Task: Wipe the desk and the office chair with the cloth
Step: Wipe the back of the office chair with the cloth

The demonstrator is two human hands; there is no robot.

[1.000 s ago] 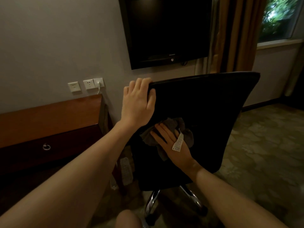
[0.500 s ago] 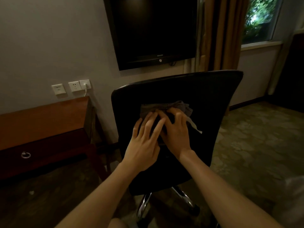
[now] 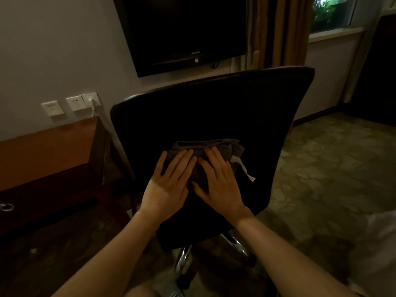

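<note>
Cloth: a bunched grey cloth (image 3: 205, 146) sits on the back face of the chair's backrest, about halfway down. A white care tag (image 3: 243, 168) trails from its right side onto the black surface.
My left hand: my left hand (image 3: 169, 185) lies flat on the left part of the cloth, fingers (image 3: 182, 159) spread and extended, palm pressing down. It is not curled around anything.
My right hand: my right hand (image 3: 218, 181) lies flat on the right part of the cloth, just beside the left, fingertips nearly meeting it. Its fingers are also straight, pressing rather than grasping.
Forearms: both bare forearms reach in from the bottom edge toward the chair.
Office chair: the black office chair (image 3: 214, 108) faces away from me, so I see the rear of its tall backrest. Chrome base legs (image 3: 184, 258) show beneath it.
Desk: a reddish wooden desk (image 3: 47, 151) stands to the left of the chair, against the wall. A ring pull (image 3: 7, 207) hangs on its dark drawer front.
Wall: three white wall sockets (image 3: 72, 103) sit above the desk, one with a plug in it. A dark flat television (image 3: 182, 31) is mounted higher up, behind the chair.
Right side: brown curtains (image 3: 278, 31) hang next to a window (image 3: 334, 13) showing green foliage.
Floor: a patterned carpet (image 3: 321, 163) covers the floor to the right.
</note>
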